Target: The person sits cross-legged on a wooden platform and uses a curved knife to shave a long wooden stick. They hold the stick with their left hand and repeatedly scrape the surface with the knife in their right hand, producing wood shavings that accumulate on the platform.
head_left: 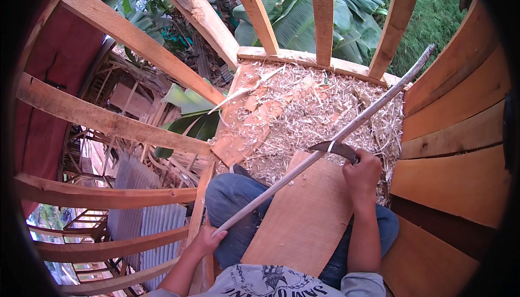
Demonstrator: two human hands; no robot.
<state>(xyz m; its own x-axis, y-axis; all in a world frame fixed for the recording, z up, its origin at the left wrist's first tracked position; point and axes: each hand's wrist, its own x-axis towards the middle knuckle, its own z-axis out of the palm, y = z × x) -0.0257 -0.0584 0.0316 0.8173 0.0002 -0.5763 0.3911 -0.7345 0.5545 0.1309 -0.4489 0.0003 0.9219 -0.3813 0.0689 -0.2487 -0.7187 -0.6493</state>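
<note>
Grips stick (295, 172) in left hand (208, 239), curved knife (340, 149) in right hand (362, 172); apparently shaving; next likely needs a steady, shallow stroke.

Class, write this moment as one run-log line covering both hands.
left hand: grips stick, near end; right hand: holds curved knife, blade at stick; board: under stick; wood shavings: strewn beyond board

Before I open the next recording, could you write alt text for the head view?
The right hand holds a dark, curved knife at a long, slender, greyish wooden pole, while the left hand grips its near end. A flat, tan wooden board lies between legs in blue jeans. Pale, curled wood shavings are strewn ahead.
</note>
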